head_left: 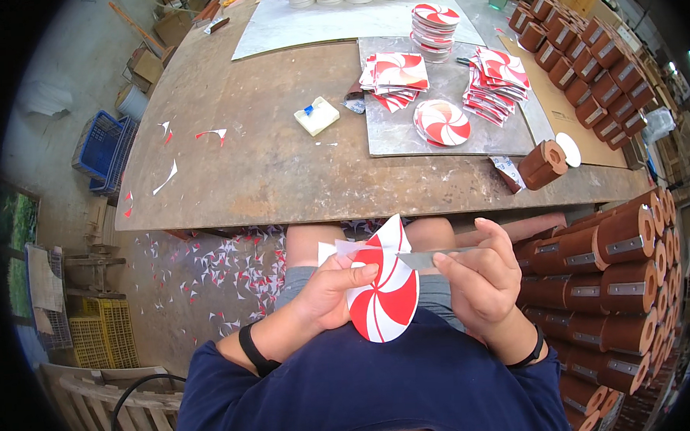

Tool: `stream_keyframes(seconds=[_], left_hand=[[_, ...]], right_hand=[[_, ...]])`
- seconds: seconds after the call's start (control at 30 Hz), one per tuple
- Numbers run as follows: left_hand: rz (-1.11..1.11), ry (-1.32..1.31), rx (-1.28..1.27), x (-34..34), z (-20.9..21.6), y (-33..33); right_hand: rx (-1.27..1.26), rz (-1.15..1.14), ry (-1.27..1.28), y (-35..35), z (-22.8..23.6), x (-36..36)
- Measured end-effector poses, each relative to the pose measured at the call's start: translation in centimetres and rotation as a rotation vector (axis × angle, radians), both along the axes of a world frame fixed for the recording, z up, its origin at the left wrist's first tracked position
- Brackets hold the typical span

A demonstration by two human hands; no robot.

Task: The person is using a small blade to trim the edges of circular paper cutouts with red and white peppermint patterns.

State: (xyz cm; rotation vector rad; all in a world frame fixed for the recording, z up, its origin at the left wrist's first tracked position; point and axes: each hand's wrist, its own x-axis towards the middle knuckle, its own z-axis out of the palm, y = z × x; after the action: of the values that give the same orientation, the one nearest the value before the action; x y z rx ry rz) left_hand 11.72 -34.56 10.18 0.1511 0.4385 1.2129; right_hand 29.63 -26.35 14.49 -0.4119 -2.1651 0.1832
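Observation:
Over my lap, my left hand [326, 294] grips a red-and-white swirl-patterned disc [392, 300], thumb on its face and fingers behind it. The disc's lower edge is round; a pointed corner of patterned sheet sticks up at its top. Beside my left thumb a pale, whitish flap [349, 247] stands out from the disc. My right hand [485, 280] is closed on a thin, flat metal blade [419, 260] that points left. The blade's tip touches or overlaps the upper right edge of the disc; which of these I cannot tell.
On the table [225, 167] lie stacks of uncut patterned squares [400, 70], a stack of round discs [434, 31] and a white block [316, 115]. Brown cylinders [627, 236] are piled close on my right. Red and white scraps [208, 281] litter the floor.

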Motion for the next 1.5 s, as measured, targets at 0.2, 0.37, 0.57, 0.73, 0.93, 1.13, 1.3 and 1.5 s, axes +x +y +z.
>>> stream_keyframes(seconds=[0.2,0.37,0.57,0.73,0.93,1.13,1.3,1.5], left_hand=[[0.020,-0.113,0.034,0.3,1.0,0.7],[0.054,-0.093,-0.022,0.3,0.1,0.6],[0.072,-0.020,-0.011,0.1,-0.5,0.4],[0.075,-0.129,-0.042,0.2,-0.4,0.6],[0.055,-0.099,-0.048,0.3,-0.3,0.6],[0.061,-0.082,-0.079,0.1,0.1,0.5],[0.087,-0.042,-0.039,0.1,0.2,0.8],[0.060,-0.034,-0.036,0.0,-0.3,0.5]], right_hand=[[0.090,0.081,0.012,-0.8,0.6,0.9],[0.181,0.038,-0.041,-1.1,0.3,0.6],[0.263,-0.020,-0.061,-1.0,-0.1,0.4],[0.290,-0.046,-0.056,-0.8,-0.4,0.2],[0.189,-0.050,-0.068,-0.2,-0.7,0.3],[0.175,-0.074,-0.025,0.2,-0.6,0.1],[0.188,-0.015,-0.053,-0.6,-0.1,0.4],[0.180,-0.045,-0.049,0.0,-0.6,0.2]])
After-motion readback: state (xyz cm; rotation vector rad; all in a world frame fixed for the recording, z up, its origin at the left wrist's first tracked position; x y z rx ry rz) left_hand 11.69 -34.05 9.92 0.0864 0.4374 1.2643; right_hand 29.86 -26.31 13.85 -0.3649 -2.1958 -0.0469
